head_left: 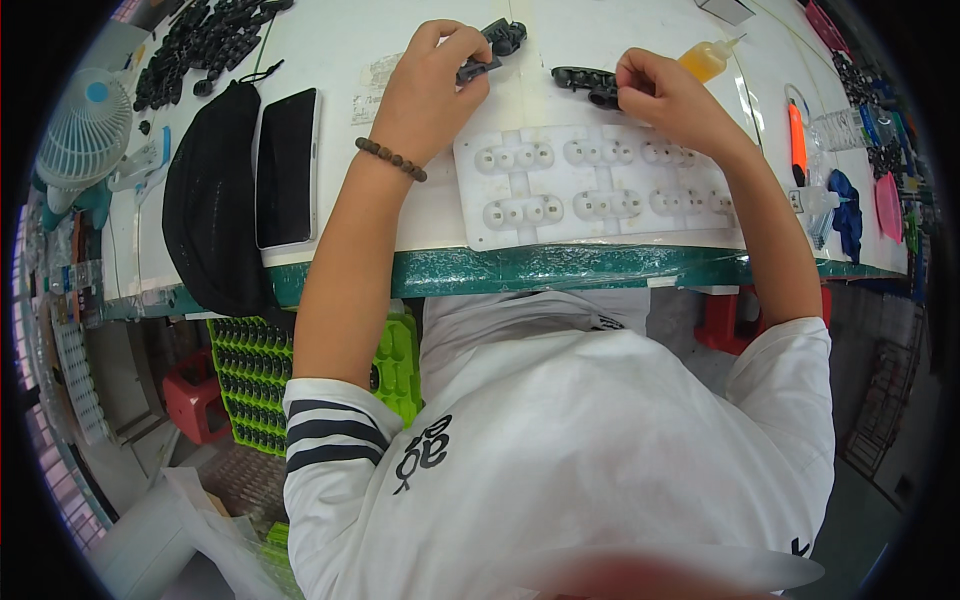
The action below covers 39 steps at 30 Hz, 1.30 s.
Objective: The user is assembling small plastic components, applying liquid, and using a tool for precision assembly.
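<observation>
My left hand (pixel 432 90), with a beaded bracelet at the wrist, is closed by thumb and fingers on a small black plastic part (pixel 478 70). Just beyond its fingertips lies another black part (pixel 510 38). My right hand (pixel 668 98) has its fingers curled together at the right end of a row of black plastic pieces (pixel 583 78). What its fingertips pinch there is hidden. Below both hands lies a white fixture plate (pixel 470 180) with rows of rounded, holed recesses, partly covered by my right forearm. A squeeze bottle of yellow liquid with a needle tip (pixel 706 62) lies beyond my right hand.
At left are a black pouch (pixel 208 200), a phone (pixel 287 170), a small fan (pixel 88 130) and a heap of black parts (pixel 195 50). An orange tool (pixel 797 145) and a blue cloth (pixel 847 215) lie at right. Green trays (pixel 398 370) stand below the table's green edge (pixel 570 268).
</observation>
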{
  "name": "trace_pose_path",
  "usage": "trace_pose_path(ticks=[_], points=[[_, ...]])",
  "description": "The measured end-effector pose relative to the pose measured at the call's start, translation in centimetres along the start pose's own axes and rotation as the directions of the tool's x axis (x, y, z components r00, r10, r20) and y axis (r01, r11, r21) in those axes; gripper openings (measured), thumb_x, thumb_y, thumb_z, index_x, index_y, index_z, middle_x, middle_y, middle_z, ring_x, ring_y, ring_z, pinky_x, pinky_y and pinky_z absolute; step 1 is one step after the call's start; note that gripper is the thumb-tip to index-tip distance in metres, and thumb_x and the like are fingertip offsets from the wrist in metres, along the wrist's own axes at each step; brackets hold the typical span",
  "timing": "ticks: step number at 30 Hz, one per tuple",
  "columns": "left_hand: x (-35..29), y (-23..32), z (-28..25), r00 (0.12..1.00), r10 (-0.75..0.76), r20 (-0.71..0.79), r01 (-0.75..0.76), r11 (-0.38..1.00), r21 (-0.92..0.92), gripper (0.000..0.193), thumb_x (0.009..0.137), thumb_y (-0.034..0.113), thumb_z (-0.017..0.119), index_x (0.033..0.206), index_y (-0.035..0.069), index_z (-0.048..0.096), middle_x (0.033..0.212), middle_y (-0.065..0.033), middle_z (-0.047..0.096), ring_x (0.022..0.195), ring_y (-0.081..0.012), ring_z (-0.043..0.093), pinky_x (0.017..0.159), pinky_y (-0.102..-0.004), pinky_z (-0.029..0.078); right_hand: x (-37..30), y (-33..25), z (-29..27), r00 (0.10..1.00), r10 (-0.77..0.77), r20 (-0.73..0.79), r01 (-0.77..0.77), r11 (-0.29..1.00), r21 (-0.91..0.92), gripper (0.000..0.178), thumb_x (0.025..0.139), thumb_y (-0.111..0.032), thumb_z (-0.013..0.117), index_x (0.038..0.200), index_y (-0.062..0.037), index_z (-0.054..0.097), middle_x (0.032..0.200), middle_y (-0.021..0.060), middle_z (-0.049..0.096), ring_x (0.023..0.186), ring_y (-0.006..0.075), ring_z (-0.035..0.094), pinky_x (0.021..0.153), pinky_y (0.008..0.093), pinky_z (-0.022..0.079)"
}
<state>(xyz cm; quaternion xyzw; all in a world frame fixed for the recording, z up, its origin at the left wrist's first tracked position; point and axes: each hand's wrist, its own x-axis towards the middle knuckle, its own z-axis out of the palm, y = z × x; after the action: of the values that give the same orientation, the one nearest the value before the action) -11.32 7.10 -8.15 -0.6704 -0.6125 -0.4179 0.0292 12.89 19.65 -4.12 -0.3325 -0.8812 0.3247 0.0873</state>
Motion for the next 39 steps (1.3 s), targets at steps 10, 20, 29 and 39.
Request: trace_pose_path(ticks=[10, 20, 29, 39], points=[[0.2, 0.2, 0.1, 0.976, -0.111, 0.189, 0.142, 0.977, -0.159, 0.022, 0.082, 0.012, 0.073, 0.092, 0.003, 0.056, 0.1, -0.0117, 0.065, 0.085, -0.0216, 0.061, 0.072, -0.0318, 0.05, -0.1, 0.2, -1.4, 0.985, 0.052, 0.164, -0.113, 0.916, 0.385, 0.037, 0.089, -0.01, 0.048, 0.122, -0.0069, 0.065, 0.1, -0.0005, 0.065, 0.075, 0.0051, 0.049, 0.067, 0.0208, 0.042], [0.3, 0.9, 0.0, 0.981, -0.191, 0.041, 0.194, 0.979, -0.057, 0.022, 0.081, 0.022, 0.074, 0.087, 0.005, 0.062, 0.096, -0.0095, 0.057, 0.075, -0.0202, 0.059, 0.069, -0.0315, 0.051, -2.4, -2.8, 2.1, 0.918, -0.389, 0.078, 0.391, 0.92, -0.012, 0.035, 0.087, 0.0, 0.049, 0.12, -0.0037, 0.062, 0.115, 0.0131, 0.063, 0.103, 0.024, 0.062, 0.088, 0.0334, 0.05], [0.1, 1.0, 0.4, 0.961, -0.209, 0.181, 0.265, 0.881, -0.391, 0.055, 0.085, 0.006, 0.07, 0.135, 0.012, 0.049, 0.155, -0.0228, 0.026, 0.124, -0.0196, 0.054, 0.09, -0.0268, 0.051, -2.8, -2.5, 2.1, 0.923, -0.382, 0.039, 0.384, 0.923, -0.031, 0.035, 0.085, 0.001, 0.057, 0.119, -0.0057, 0.062, 0.112, 0.0121, 0.065, 0.1, 0.0283, 0.061, 0.086, 0.0349, 0.05], [0.5, 1.5, 1.1, 0.785, -0.538, 0.306, 0.54, 0.355, -0.763, 0.04, 0.085, 0.001, 0.068, 0.122, -0.006, 0.054, 0.108, -0.0095, 0.066, 0.093, -0.0121, 0.064, 0.08, -0.024, 0.053, -3.1, -2.7, 2.2, 0.944, -0.315, 0.099, 0.316, 0.949, 0.006, 0.034, 0.085, -0.001, 0.057, 0.119, -0.0063, 0.061, 0.11, 0.0132, 0.064, 0.104, 0.0305, 0.057, 0.093, 0.0378, 0.046]])
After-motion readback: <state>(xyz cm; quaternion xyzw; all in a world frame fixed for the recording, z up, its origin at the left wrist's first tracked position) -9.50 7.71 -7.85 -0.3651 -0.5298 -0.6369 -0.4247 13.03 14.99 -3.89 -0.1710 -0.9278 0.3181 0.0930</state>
